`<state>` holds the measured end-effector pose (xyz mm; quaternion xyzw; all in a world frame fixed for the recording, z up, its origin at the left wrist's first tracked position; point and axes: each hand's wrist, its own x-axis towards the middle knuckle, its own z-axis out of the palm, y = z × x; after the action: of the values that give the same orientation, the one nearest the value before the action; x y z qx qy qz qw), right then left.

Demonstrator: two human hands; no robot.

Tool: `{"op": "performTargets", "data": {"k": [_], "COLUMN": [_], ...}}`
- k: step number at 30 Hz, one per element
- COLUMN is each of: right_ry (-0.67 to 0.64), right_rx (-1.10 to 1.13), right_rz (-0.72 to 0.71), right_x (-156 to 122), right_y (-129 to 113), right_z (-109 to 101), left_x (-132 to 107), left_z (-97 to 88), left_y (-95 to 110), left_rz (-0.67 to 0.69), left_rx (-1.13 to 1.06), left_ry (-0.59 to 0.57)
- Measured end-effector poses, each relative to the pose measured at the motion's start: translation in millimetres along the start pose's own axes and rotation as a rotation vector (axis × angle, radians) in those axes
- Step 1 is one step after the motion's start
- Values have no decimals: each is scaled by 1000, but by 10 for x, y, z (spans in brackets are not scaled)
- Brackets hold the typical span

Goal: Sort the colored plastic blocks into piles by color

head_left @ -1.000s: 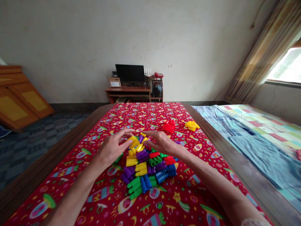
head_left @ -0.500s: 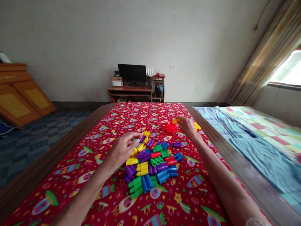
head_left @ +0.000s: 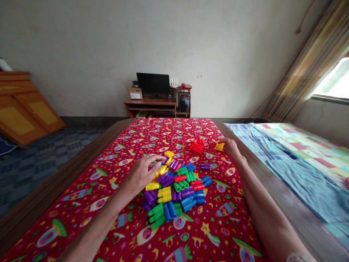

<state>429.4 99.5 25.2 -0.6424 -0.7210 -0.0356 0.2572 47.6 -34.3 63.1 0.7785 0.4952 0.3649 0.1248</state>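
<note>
On the red patterned cloth [head_left: 89,171] lies a heap of plastic bullet-shaped toy blocks in yellow [head_left: 164,195], purple [head_left: 150,197], green [head_left: 157,216], blue [head_left: 170,212] and red [head_left: 197,185]. My left hand [head_left: 144,171] rests at the heap's left edge, thumb and fingers apart, its fingertips close to purple and yellow blocks. Farther right, my right hand [head_left: 229,147] has its fingers closed at a yellow toy block [head_left: 219,146]; the hand partly hides the yellow pieces there. Between the hands, beyond the heap, sits a small group of red blocks [head_left: 197,146].
A lone purple block [head_left: 205,167] lies right of the heap. Dark wooden table edges [head_left: 114,133] flank the cloth. To the right is a bed with a patchwork cover [head_left: 308,145]. A desk [head_left: 151,103] with a monitor [head_left: 153,84] stands against the far wall.
My right hand has moved right, away from the red group, with the yellow block, to where other yellow pieces lay. My left hand stays almost in place.
</note>
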Motion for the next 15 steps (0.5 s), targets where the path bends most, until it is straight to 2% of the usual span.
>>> {"op": "performTargets", "data": {"k": [5,11,15], "right_ry": [115,504,692], "right_rx": [121,421,585], "right_rz": [58,110,144], "right_x": [32,106,116], "right_y": [-134,-100,-142], "right_z": [-71,-322,-560], "left_x": [0,-130,-232], "left_z": [47,180,256], "left_y": [-144,-471,-619], "left_rz": [18,84,79], "left_rx": [58,177,217], "left_ry": [-57,-320,-338]}}
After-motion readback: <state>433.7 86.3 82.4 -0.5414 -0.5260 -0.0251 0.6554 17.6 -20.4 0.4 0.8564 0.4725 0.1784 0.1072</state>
